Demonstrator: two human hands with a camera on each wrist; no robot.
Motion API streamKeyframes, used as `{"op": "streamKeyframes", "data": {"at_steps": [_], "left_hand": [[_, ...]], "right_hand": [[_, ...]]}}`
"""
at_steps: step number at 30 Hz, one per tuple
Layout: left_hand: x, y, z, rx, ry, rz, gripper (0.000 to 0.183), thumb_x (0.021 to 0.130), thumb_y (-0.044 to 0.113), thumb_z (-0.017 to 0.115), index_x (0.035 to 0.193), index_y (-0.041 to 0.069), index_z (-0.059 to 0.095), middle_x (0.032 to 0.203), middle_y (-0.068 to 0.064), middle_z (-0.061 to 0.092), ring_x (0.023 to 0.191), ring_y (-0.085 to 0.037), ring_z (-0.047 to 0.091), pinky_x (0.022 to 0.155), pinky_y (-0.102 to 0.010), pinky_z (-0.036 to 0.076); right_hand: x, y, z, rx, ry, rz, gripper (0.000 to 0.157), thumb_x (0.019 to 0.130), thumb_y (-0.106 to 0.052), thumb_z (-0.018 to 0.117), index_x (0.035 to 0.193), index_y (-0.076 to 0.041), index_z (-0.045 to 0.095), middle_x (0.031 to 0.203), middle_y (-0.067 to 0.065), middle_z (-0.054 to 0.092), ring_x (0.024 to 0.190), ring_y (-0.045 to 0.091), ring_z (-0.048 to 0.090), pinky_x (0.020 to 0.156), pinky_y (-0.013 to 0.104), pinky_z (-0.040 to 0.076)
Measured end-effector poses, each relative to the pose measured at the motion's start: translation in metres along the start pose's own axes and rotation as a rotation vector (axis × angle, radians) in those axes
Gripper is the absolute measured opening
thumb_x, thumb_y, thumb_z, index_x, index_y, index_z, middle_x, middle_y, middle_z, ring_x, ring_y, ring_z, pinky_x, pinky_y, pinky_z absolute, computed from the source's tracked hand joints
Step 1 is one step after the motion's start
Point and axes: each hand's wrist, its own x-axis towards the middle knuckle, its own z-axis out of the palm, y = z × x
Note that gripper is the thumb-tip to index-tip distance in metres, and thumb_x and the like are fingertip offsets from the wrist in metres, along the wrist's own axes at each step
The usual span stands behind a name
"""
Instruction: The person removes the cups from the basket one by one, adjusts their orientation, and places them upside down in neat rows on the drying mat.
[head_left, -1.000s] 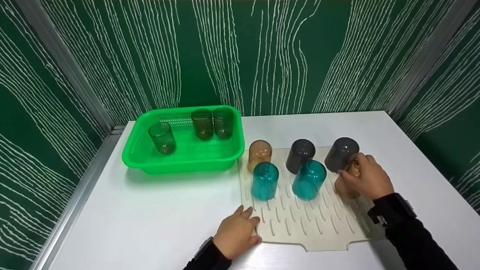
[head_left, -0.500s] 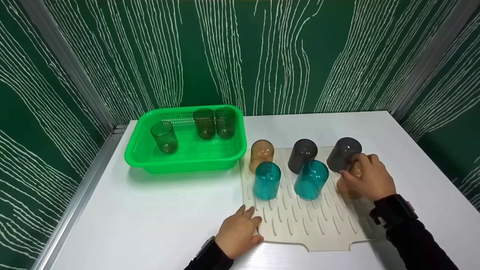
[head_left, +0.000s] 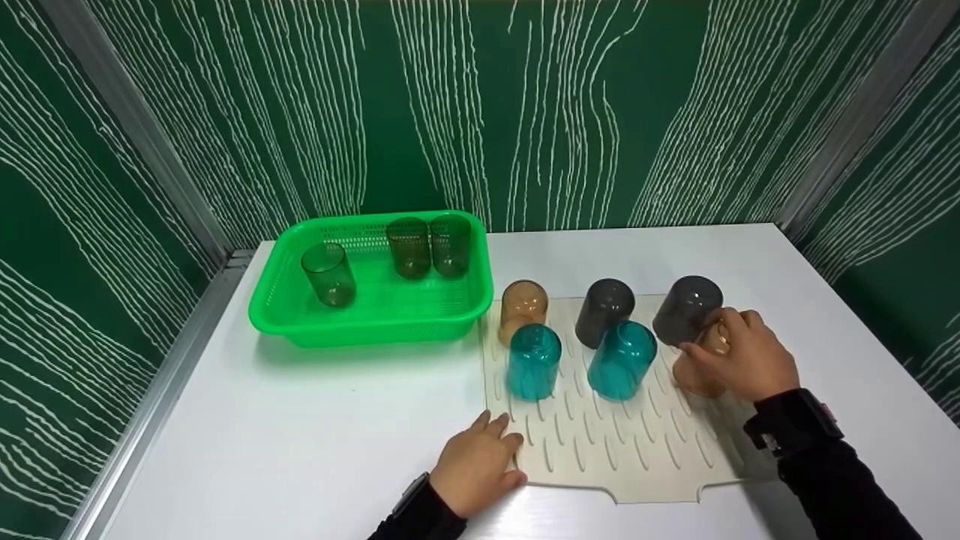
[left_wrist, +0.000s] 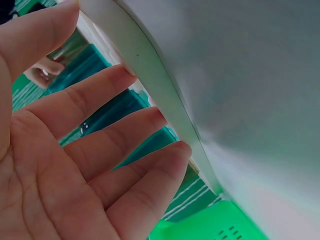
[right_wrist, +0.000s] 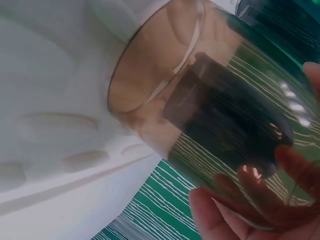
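Observation:
My right hand [head_left: 750, 356] grips an amber glass [head_left: 694, 377] near its upturned base, with thumb and fingers around it. The glass stands mouth down on the right part of a cream ridged drying mat [head_left: 592, 450]; in the right wrist view its rim [right_wrist: 112, 95] touches the mat. At the mat's left edge lies my left hand [head_left: 478, 465], fingers extended and fingertips on the edge. Two teal glasses [head_left: 534, 364] stand upside down on the mat. Behind them are two dark grey glasses [head_left: 604, 311] and another amber glass [head_left: 523, 304], also inverted.
A green plastic basket [head_left: 375, 332] stands at the back left of the white table [head_left: 300, 427]. It holds three glasses [head_left: 328, 277], mouth up, tinted by the green around them. Green walls with white lines [head_left: 540, 112] close off the back and sides.
The head view shifted slightly at first. My right hand has edged a little to the right, still holding the amber glass in place. My left hand and the other glasses stay put.

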Motion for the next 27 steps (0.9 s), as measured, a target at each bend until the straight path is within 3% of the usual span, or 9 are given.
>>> {"op": "streamKeyframes", "data": {"at_steps": [15,27], "left_hand": [[0.000,0.000,0.001,-0.004,-0.009,0.000,0.048,0.084,0.043,0.073,0.121,0.013,0.068,0.136,-0.015,0.060,0.125,-0.038,0.056,0.094,-0.045,0.055],[0.000,-0.002,0.000,-0.026,-0.006,-0.008,0.048,0.083,0.042,0.073,0.122,0.014,0.067,0.137,-0.014,0.059,0.126,-0.037,0.056,0.095,-0.046,0.053]], "right_hand": [[0.001,-0.015,-0.012,0.019,0.092,-0.017,0.071,0.089,-0.044,0.068,0.136,0.005,0.047,0.121,0.040,0.048,0.105,0.057,0.049,0.077,0.069,0.043],[0.009,-0.076,-0.023,0.129,0.157,-0.115,0.059,0.092,-0.034,0.068,0.137,-0.002,0.049,0.130,0.032,0.049,0.116,0.049,0.048,0.093,0.066,0.040]]}}
